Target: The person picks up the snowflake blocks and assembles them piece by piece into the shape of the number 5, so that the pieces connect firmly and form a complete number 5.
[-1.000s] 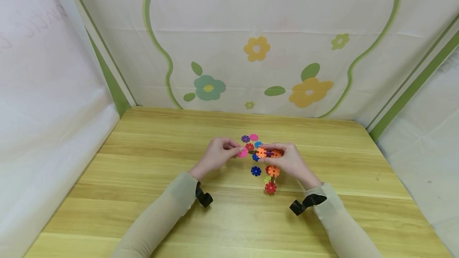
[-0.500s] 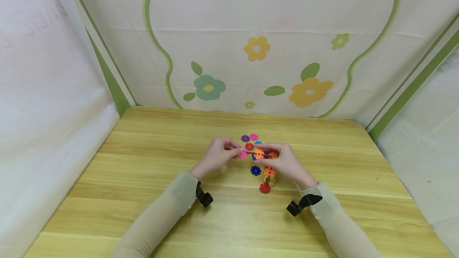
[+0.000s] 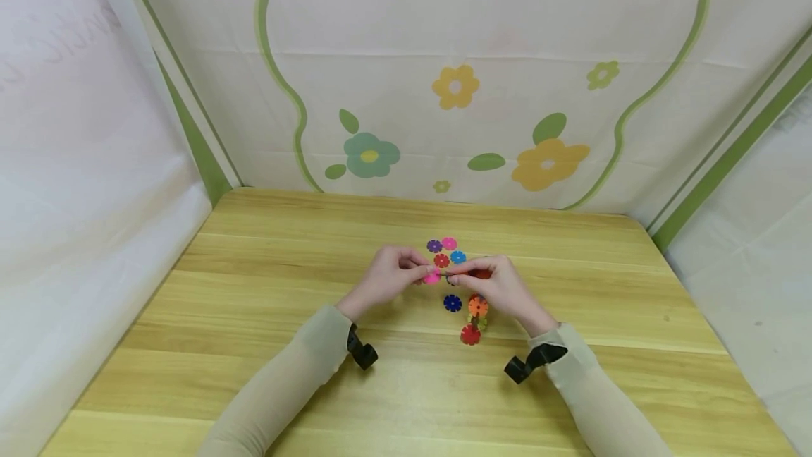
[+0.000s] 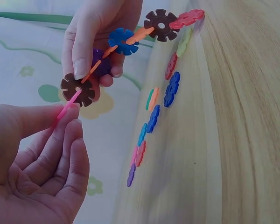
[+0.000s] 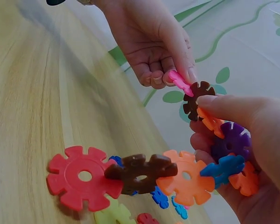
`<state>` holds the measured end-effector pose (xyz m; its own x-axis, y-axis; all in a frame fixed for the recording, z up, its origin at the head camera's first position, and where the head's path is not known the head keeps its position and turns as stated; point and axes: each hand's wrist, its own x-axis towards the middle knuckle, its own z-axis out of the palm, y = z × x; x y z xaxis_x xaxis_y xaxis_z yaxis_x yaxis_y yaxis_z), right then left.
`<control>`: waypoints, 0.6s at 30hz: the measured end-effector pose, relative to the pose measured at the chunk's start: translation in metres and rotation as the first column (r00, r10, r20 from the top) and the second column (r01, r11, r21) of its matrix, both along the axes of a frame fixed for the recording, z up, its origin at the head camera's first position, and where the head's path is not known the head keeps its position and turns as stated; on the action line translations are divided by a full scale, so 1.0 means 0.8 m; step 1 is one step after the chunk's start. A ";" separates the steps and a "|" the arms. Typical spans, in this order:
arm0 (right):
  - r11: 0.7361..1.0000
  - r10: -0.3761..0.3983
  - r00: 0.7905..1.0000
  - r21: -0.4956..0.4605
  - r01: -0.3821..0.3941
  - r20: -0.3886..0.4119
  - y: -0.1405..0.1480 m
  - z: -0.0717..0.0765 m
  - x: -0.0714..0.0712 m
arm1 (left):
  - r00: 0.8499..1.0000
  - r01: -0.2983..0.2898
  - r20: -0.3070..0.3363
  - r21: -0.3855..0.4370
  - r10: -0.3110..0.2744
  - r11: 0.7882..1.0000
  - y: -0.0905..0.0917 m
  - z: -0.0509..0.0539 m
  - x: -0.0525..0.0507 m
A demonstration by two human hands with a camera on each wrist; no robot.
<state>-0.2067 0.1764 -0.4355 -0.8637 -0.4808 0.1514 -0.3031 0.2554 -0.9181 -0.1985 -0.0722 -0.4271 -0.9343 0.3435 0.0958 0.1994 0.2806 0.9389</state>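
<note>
In the left wrist view, my left hand pinches a pink notched disc between thumb and fingertips. The pink disc's edge meets a brown notched disc at the end of a linked chain. My right hand holds that chain, thumb and fingers pinching an orange disc beside the brown one. From there the chain curves through a purple disc, a blue disc, an orange disc and another brown disc to a red disc. Fingers hide part of the chain.
Loose notched discs lie on the wooden table just beyond and between the hands: a purple one, a pink one, a red one, a light blue one, a dark blue one. A printed cloth stands behind.
My right hand has shifted left and turned, bringing the chain's brown end against the pink disc. The hanging part of the chain has swung slightly left. My left hand has barely moved.
</note>
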 end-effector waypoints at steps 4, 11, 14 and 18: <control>1.000 -0.003 1.000 -0.009 0.003 -0.001 -0.001 -0.001 0.000 | 1.000 -0.007 -0.003 -0.005 0.007 1.000 0.001 -0.001 0.000; 1.000 -0.016 1.000 0.002 0.016 -0.026 -0.003 -0.004 0.000 | 1.000 -0.003 0.001 0.033 0.003 0.999 0.002 -0.003 0.001; 1.000 -0.029 0.999 0.006 0.029 -0.038 -0.004 -0.004 0.001 | 1.000 -0.012 0.015 0.048 0.011 0.999 0.003 -0.004 0.001; 0.999 -0.039 0.999 -0.009 0.038 -0.029 -0.006 -0.002 0.003 | 0.999 -0.031 0.028 0.060 0.029 0.998 0.005 -0.005 0.000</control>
<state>-0.2042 0.1715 -0.4370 -0.8767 -0.4459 0.1804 -0.3196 0.2597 -0.9113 -0.1983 -0.0684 -0.4314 -0.9465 0.3097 0.0903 0.1664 0.2288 0.9591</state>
